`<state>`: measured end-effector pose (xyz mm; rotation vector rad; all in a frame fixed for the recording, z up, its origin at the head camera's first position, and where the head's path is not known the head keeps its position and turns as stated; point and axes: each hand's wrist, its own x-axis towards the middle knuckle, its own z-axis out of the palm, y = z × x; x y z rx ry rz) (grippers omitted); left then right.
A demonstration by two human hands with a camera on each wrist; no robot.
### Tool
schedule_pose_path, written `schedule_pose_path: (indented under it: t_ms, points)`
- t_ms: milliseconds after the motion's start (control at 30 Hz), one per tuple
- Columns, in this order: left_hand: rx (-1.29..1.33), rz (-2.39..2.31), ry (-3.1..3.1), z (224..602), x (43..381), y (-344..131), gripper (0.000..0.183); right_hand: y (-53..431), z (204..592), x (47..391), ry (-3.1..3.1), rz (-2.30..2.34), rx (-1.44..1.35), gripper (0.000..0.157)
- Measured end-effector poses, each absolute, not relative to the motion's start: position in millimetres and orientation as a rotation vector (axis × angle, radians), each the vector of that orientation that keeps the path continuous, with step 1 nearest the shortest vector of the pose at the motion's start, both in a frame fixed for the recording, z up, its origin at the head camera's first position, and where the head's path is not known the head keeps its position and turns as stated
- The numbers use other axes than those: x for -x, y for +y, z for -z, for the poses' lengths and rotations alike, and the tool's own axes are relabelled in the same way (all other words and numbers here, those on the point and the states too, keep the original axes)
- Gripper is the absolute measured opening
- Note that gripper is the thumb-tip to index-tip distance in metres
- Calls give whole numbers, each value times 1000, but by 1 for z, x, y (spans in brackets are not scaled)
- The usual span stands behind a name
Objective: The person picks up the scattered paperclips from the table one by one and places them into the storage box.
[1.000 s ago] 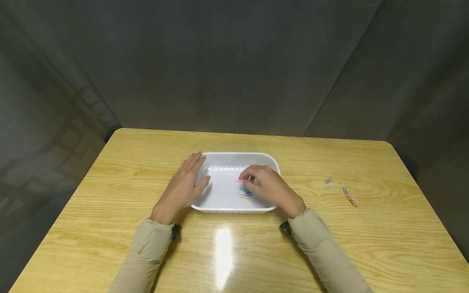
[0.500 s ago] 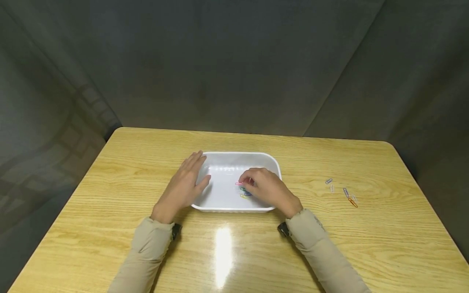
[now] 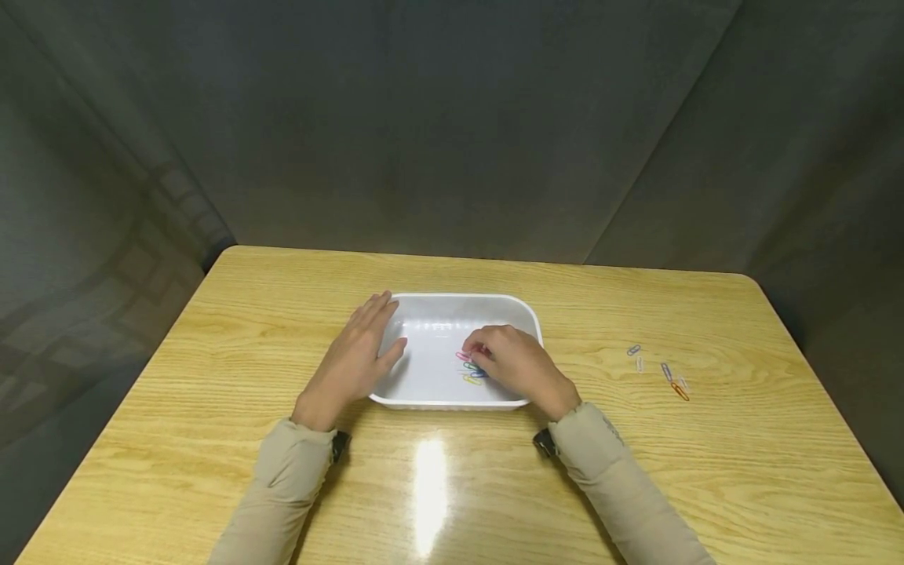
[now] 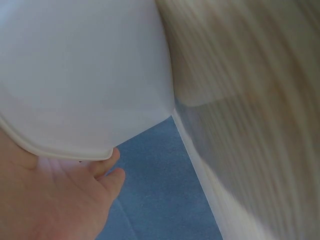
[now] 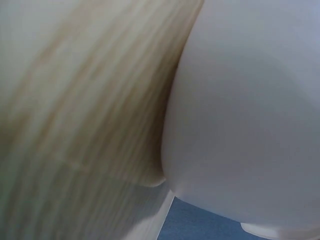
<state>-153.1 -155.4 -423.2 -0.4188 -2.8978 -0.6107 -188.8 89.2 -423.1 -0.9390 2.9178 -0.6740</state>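
Observation:
A white plastic tray stands on the wooden table. My left hand rests on its left end, fingers straight along the rim and thumb over the inside. In the left wrist view, the left hand lies against the tray's rim. My right hand reaches into the tray with curled fingers. Its thumb and fingertips pinch a pink paper clip low over the tray floor. Just nearer lie green, blue and yellow paper clips, partly covered by that hand. The right wrist view shows only the tray's outer wall.
On the table to the right lie several loose paper clips: a bluish one, a white one, a purple one and an orange one. A dark curtain hangs behind the table.
My right hand has lowered slightly inside the tray, bringing the pink paper clip down and turning it a little beside the other clips. My left hand has stayed at the rim.

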Motion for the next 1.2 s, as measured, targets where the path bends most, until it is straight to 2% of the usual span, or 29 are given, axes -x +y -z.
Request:
schedule_pose_path:
  t_ms: [500,1200]
  points:
    - [391,627,-2928,424,153,-157,62,94,419,187,2903,858,1025,11]
    - [391,622,-2918,425,153,-157,62,125,399,177,2897,1003,918,15]
